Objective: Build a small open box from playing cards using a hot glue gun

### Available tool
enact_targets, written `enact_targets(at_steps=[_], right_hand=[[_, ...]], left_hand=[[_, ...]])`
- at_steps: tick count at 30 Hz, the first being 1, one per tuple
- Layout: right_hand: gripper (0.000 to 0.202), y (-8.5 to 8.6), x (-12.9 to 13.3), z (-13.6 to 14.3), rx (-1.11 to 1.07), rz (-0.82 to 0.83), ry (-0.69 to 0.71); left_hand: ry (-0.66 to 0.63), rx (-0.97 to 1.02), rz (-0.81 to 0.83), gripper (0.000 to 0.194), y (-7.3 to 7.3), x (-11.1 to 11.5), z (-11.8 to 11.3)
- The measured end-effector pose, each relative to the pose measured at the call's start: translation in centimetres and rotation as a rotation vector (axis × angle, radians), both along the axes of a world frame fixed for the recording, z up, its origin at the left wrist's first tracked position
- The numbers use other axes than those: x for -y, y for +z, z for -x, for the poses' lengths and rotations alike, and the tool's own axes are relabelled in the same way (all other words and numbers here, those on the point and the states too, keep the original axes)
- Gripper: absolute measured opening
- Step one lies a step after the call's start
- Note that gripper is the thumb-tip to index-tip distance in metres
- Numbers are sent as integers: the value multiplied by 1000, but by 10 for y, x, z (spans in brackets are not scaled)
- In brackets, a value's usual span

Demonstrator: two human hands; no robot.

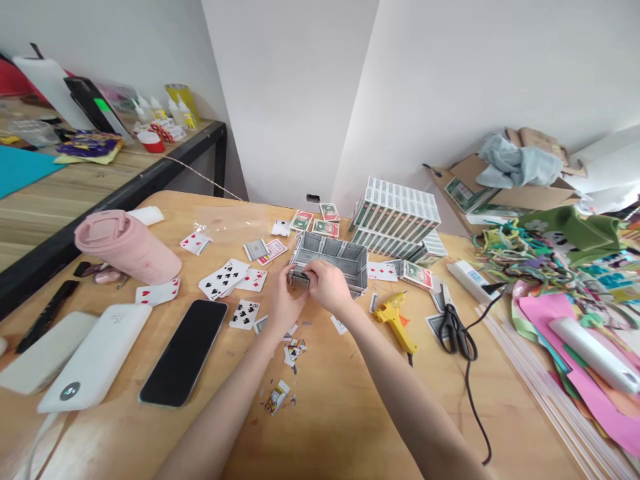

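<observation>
An open-topped box made of playing cards point(334, 248), grey card backs showing, sits mid-table in front of me. My left hand point(286, 297) is closed at its near left corner, fingers gripping the wall. Beside it my right hand point(327, 283) pinches the near wall's top edge, fingertips close to those of my left. The hands hide much of the box's near side. Cut card scraps point(295, 350) and a king piece point(277, 397) lie below my left wrist. A yellow hot glue gun point(397, 320) rests right of my right hand.
Stacked card boxes point(395, 217) stand behind at the right. Black-handled scissors point(455, 327), a power strip point(473, 281) and clear glue sticks point(545, 393) lie rightward. Left are loose cards point(225, 279), a phone point(184, 353), a white power bank point(95, 357) and a pink tumbler point(127, 247).
</observation>
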State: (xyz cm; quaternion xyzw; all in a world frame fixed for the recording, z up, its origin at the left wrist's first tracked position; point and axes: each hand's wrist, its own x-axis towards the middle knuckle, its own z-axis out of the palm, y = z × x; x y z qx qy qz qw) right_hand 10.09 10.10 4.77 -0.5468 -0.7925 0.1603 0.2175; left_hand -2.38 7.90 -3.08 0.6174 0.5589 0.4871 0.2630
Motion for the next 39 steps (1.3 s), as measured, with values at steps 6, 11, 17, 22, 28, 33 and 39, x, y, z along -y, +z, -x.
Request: enact_targets(at_steps=[6, 11, 17, 22, 28, 33, 39], right_hand=[[24, -2, 1, -1, -9, -17, 11], [25, -3, 3, -2, -22, -24, 17], [18, -5, -1, -1, -12, -18, 6], [19, -7, -2, 1, 33, -21, 5], [22, -9, 1, 1, 131, -19, 18], [21, -11, 5, 3, 247, -4, 36], [22, -3, 4, 7, 370, 56, 12]], left_hand=[[20, 7, 69, 55, 1, -1, -6], [25, -9, 97, 48, 6, 2, 0], [31, -11, 88, 48, 6, 2, -1], [51, 13, 87, 49, 4, 2, -2], [45, 5, 87, 50, 3, 2, -1], [20, 56, 80, 51, 0, 2, 0], [3, 138, 19, 64, -4, 1, -1]])
